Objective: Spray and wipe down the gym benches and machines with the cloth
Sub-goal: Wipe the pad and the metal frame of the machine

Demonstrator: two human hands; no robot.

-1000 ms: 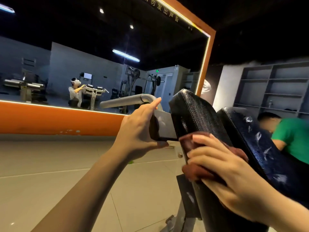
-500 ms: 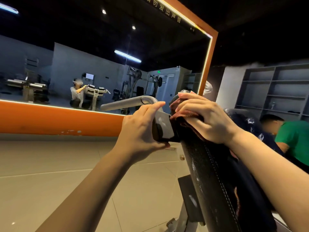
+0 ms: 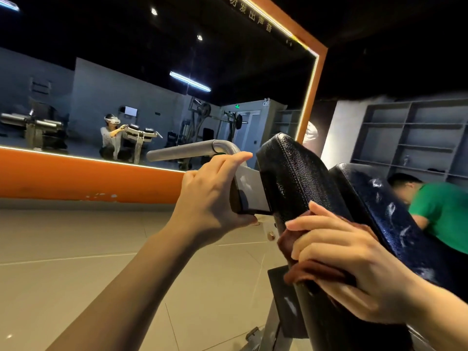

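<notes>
**On the near pad's edge: cloth down, bracket braced**

Against the side edge of the near black pad (image 3: 291, 178), partway down its slope, your right hand (image 3: 354, 264) presses the brown cloth (image 3: 307, 271). Your fingers curl over its bunched folds and pin them to the vinyl. Most of the cloth is hidden under your palm; what shows is rust-brown, crumpled, soft-looking and thick enough to bulge out below your fingers.

The risk, as I judge it, sits in that bunching: a wadded cloth touches the pad through a small patch only, so a stroke could skip the stitched seam and leave streaks. Spread it flatter if you can.

Your left hand (image 3: 215, 198) grips the grey metal bracket (image 3: 250, 192) beside the pad, thumb beneath and fingers over the top, just below the bent steel handle (image 3: 192, 151). If that hold loosens while you push, the pad may well swing away from you.

Behind it, the second pad (image 3: 395, 219) carries white smears, probably spray or foam not yet wiped. Further right, a person in a green shirt (image 3: 443, 214) bends close; mind your elbow. A wall mirror (image 3: 152, 97) with an orange frame stands beyond.
</notes>
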